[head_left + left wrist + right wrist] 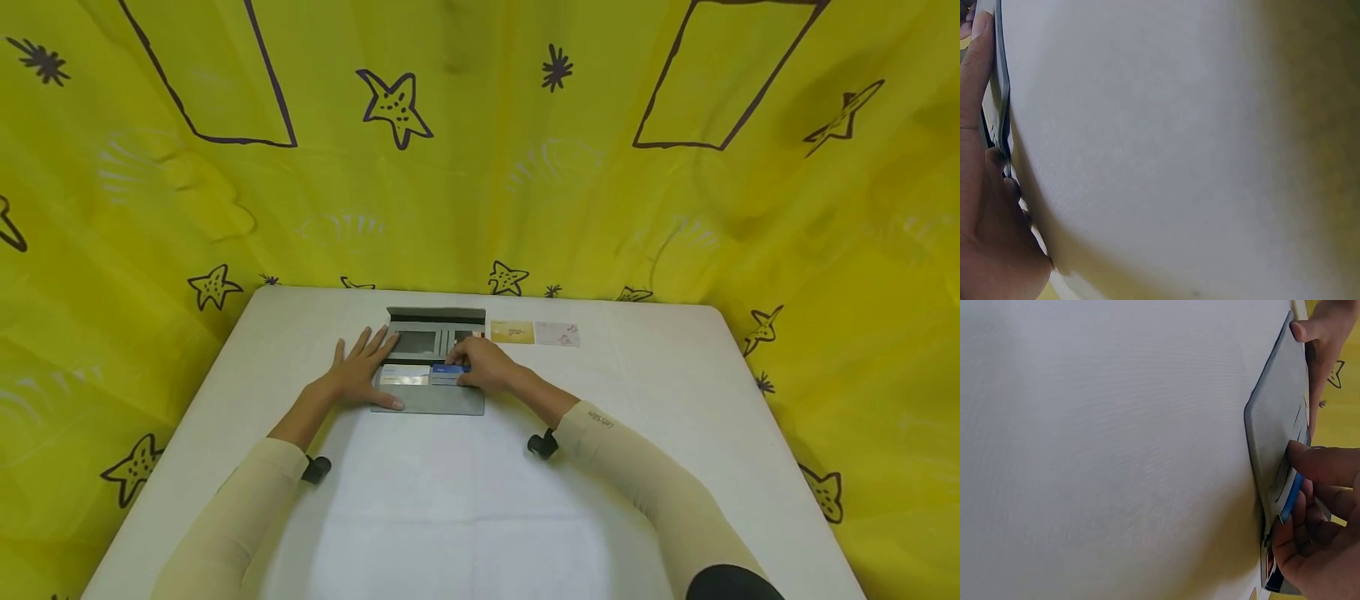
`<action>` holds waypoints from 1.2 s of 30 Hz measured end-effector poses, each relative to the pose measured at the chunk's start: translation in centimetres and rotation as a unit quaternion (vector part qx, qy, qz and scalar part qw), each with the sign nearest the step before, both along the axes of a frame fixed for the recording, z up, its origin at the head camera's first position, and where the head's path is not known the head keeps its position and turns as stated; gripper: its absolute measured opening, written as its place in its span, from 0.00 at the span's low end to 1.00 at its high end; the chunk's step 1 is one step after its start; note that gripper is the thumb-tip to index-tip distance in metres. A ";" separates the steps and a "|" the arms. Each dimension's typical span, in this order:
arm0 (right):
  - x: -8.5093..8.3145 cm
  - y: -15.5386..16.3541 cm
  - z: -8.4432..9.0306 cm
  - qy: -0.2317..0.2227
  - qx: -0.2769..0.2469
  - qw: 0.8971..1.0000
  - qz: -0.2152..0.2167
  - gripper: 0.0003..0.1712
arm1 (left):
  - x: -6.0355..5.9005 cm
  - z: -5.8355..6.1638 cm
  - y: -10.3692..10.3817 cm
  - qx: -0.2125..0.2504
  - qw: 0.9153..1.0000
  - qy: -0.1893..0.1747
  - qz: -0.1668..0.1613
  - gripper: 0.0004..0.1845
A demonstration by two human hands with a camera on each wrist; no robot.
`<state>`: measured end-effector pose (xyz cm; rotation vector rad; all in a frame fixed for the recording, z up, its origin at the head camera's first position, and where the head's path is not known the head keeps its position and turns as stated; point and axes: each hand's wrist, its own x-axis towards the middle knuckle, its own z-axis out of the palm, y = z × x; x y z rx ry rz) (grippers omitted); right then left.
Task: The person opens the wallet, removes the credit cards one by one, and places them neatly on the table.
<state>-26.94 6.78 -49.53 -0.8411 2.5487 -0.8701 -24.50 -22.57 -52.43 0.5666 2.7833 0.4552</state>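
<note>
head view, near edge: two cream sleeves (660,492) entering from below, over white table (465,517).
left hand (365,373): flat, fingers straight and spread, pressing on left half of open grey wallet (435,402); thumb along wallet's near left corner.
right hand (487,367): fingers curled, pinching blue card (446,372) at wallet's right card slots.
grip state: left wide and holding nothing; right narrow, closed on blue card.
wallet position: lying open and flat on table, centre, toward far edge, between both hands.
white card (404,376): seated in wallet, just left of blue card, beside left thumb.
right wrist view: fingers (1325,465) over blue card (1291,499), card edge partly inside grey wallet (1275,425); other hand's fingertip at wallet's far corner.
left wrist view: left hand (985,206) against wallet edge (1001,94); remainder white table (1147,150).
beyond wallet, right: yellow card (512,332) and pale pink card (557,334), flat on table, side by side, just apart from wallet.
far: yellow cloth (480,167) with drawn stars, surrounding table.
</note>
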 end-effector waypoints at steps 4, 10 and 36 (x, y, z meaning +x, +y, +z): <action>-0.2 0.1 0.0 -0.014 -0.013 1.000 0.005 0.18 | 0.1 0.0 0.0 0.005 1.000 0.000 0.000 0.71; -0.3 0.3 -0.2 -0.033 -0.045 0.998 -0.003 0.11 | 0.1 0.0 0.0 0.004 1.000 0.002 -0.001 0.71; -1.3 0.2 -0.8 -0.013 -0.126 0.980 -0.156 0.12 | 0.0 -0.3 -0.1 -0.002 1.000 0.001 -0.003 0.72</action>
